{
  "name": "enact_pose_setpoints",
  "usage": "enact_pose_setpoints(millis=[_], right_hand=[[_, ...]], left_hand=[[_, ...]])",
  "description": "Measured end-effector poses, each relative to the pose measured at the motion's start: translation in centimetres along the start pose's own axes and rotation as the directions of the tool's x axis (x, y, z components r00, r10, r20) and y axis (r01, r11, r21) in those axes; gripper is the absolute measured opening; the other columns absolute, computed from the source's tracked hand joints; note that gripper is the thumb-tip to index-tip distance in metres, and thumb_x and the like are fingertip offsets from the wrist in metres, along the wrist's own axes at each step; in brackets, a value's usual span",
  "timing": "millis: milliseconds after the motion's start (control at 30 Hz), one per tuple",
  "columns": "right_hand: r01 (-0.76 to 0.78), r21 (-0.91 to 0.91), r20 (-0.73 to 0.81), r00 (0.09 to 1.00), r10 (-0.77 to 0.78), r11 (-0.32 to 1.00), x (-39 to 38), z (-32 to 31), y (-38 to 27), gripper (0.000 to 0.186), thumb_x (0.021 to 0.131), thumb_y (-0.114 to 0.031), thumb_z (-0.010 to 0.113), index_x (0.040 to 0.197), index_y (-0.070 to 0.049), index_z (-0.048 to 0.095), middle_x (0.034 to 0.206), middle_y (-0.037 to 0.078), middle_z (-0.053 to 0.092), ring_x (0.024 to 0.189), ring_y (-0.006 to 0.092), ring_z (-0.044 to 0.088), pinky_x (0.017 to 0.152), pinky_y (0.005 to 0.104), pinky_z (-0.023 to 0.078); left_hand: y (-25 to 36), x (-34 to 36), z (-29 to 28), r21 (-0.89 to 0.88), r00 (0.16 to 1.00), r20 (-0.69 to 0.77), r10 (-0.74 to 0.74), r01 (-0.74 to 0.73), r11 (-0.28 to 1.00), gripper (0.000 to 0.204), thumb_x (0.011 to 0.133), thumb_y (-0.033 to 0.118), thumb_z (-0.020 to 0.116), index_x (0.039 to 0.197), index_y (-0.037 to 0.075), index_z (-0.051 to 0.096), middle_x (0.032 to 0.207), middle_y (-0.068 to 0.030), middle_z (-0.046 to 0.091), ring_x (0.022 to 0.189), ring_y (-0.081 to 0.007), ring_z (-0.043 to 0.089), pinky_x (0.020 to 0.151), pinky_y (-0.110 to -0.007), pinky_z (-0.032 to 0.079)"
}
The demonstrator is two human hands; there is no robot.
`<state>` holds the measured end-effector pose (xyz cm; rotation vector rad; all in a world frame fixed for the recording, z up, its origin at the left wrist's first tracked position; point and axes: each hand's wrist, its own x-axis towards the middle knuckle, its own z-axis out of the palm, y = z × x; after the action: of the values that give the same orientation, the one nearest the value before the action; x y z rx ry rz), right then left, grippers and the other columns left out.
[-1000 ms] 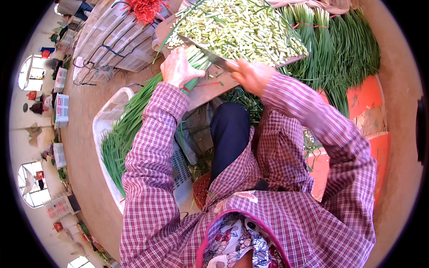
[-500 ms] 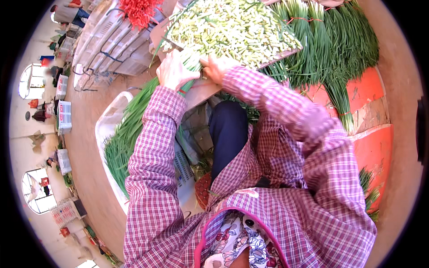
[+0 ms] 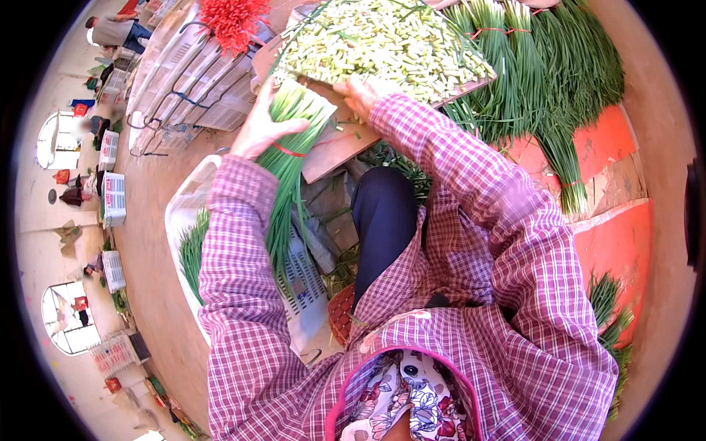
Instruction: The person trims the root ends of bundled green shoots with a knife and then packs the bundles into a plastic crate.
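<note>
My left hand (image 3: 263,126) is wrapped round a bunch of long green chives (image 3: 283,176) with a red band, its pale, evenly cut ends facing up over the board's edge. In my right hand (image 3: 358,97) is a knife (image 3: 312,79); its dark blade points left, past the cut ends, and the handle is mostly hidden by my fingers. A heap of short, pale cut stem pieces (image 3: 382,51) covers most of the wooden board (image 3: 323,158). A few small scraps lie on the board's near corner.
At the left, a white plastic basket (image 3: 173,213) holds more chives. Stacked crates (image 3: 173,95) with red ties (image 3: 234,23) on top stand at the far left. Banded chive bundles (image 3: 544,73) lie right of the board, on red sheeting (image 3: 610,147). Other people are in the background.
The bunch in my left hand has swung more upright and its cut ends now show, apart from the heap. My right hand has drawn slightly away, and the knife blade has come into view.
</note>
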<state>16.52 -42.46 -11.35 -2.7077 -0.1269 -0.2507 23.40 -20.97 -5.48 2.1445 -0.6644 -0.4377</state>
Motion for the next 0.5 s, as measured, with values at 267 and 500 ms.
enact_pose_setpoints(millis=[267, 500], right_hand=[[-0.136, -0.059, 0.103, 0.985, 0.142, 0.989, -0.6, -0.3, -0.6, 0.038, 0.085, -0.036, 0.055, 0.110, -0.008, 0.047, 0.087, 0.015, 0.065, 0.084, 0.0303, 0.063, 0.072, 0.0408, 0.048], [0.023, 0.339, -0.180, 0.983, 0.041, 0.941, -4.7, -3.4, -4.1, 0.068, 0.080, -0.045, 0.062, 0.129, -0.003, 0.040, 0.116, 0.019, 0.053, 0.107, 0.0330, 0.051, 0.090, 0.0418, 0.042]], left_hand=[[-3.2, -3.4, -1.7, 0.145, 0.993, -0.014, -0.117, 0.118, 0.982, 0.099, 0.048, 0.032, 0.086, 0.131, 0.004, 0.041, 0.124, -0.0119, 0.053, 0.115, -0.0216, 0.049, 0.100, -0.033, 0.036], [0.8, -5.7, -5.2, -0.259, 0.995, -0.095, -0.040, 0.014, 0.966, 0.071, 0.062, 0.010, 0.078, 0.125, -0.002, 0.047, 0.106, -0.0117, 0.062, 0.096, -0.0164, 0.059, 0.089, -0.030, 0.044]])
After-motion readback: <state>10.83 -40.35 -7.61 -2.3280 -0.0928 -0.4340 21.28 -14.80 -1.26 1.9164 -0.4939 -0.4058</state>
